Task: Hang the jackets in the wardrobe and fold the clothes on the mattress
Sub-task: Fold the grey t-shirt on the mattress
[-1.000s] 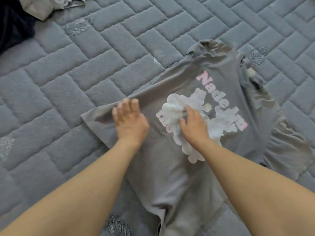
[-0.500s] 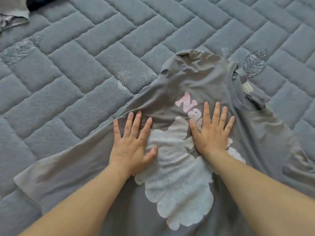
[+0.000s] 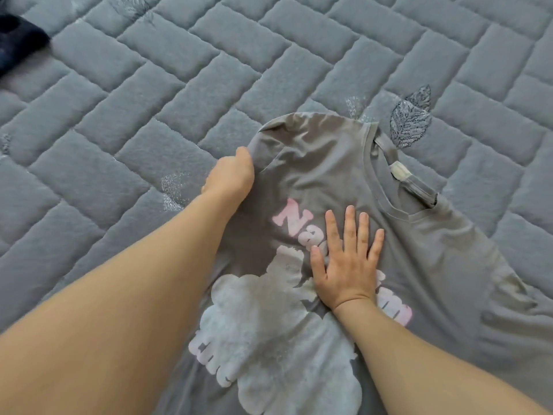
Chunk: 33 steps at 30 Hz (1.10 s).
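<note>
One grey cotton T-shirt [image 3: 329, 175], printed with pink lettering and a white cloud-like figure, is seen laid front-up on a grey quilted mattress [image 3: 149, 115], its collar turned away from the camera. Two bare hands are on it: the right hand [image 3: 347, 262] is pressed flat, fingers spread, over the print, while the shirt's left edge is gripped by the curled left hand [image 3: 230, 175]. One dark navy garment [image 3: 15, 46] is visible at the upper left.

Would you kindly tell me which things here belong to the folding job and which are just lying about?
In the job: grey T-shirt, left hand gripping its edge, right hand pressing flat on it, mattress.
Lying about: dark garment at the far left.
</note>
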Each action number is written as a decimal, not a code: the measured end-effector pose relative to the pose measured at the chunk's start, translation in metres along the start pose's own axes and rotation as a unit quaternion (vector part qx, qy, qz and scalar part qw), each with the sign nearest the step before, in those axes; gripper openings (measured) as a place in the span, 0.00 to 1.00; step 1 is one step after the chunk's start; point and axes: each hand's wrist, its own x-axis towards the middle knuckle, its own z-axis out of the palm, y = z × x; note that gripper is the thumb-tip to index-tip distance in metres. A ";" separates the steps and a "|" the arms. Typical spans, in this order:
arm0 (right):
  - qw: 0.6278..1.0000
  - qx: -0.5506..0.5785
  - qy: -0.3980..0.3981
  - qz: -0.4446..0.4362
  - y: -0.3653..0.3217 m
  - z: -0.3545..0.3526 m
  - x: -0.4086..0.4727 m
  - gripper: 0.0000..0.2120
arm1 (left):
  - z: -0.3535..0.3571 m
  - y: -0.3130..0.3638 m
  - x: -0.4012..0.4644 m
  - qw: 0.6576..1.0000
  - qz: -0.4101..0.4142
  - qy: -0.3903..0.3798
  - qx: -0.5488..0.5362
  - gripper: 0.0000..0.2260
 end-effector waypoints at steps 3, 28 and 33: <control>1.000 -0.002 0.000 0.000 0.002 0.000 0.001 0.33 | -0.017 0.023 0.006 0.978 -0.004 -0.186 -0.092 0.17; 0.999 -0.006 -0.037 0.011 -0.002 -0.008 0.001 0.33 | -0.040 0.041 0.034 0.869 0.374 0.179 0.272 0.17; 0.999 -0.006 -0.037 0.009 -0.001 -0.010 0.001 0.33 | -0.046 0.021 0.044 0.774 0.276 0.266 0.504 0.28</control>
